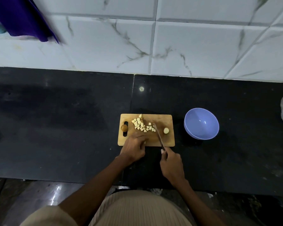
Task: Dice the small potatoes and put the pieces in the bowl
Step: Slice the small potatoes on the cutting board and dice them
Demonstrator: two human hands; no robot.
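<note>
Two bare arms reach up from the bottom of the view to the work. Right hand (171, 163) has its fingers curled tight round the handle of a knife (158, 137), and the blade slants up over the cutting board (168, 141), its tip by the pile of potato pieces (141, 125). Left hand (134, 146) rests on the near side of the board with its fingers bent down — a small pale bit peeks out by them, but I cannot tell if they pinch it or only press on it. Beside the blade, a cut potato piece (166, 130) sits alone near the board's right edge. One whole potato (124, 128), brown and round, waits at the left end by the handle slot. Blue bowl (201, 123) stands on the dark tabletop (72, 128) just to the right of the board, and it looks empty. Dicing seems to be the step in hand — about midway, I think. Next, the knife should chop what the left hand steadies, with fingertips tucked back from the blade.
</note>
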